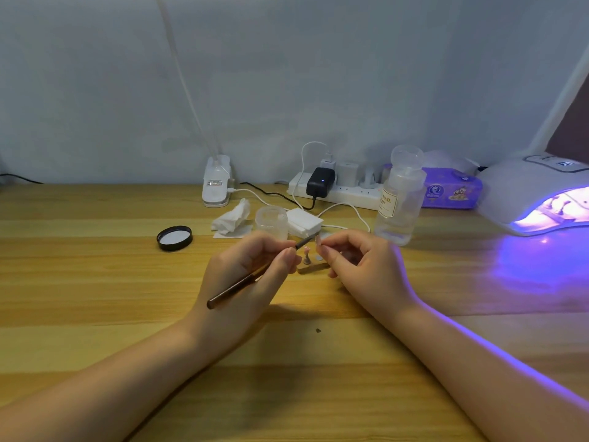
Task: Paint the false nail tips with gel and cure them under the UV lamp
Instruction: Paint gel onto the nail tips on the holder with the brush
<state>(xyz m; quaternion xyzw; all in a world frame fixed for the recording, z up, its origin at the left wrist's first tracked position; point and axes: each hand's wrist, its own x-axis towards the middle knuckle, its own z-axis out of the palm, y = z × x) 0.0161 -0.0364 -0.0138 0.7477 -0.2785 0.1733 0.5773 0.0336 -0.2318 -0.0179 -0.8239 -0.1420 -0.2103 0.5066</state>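
- Painting step, by the look of it: small pale nail tip (318,240) pinched in right hand (360,266), over table (95,282) centre.
- Gel brush (255,275) gripped pen-style by curled left hand (245,272), bristles nearly touching tip.
- Next: steady strokes, then carrying to lit UV lamp (538,193), far right.
- Another tip on stand (306,255) just beyond.

Your near table (287,393) lies open from 4 to 8 o'clock. At 12, jar (272,222), pads (304,222) and cables crowd; bottle (398,202) and lamp (535,193) block 1 to 2.
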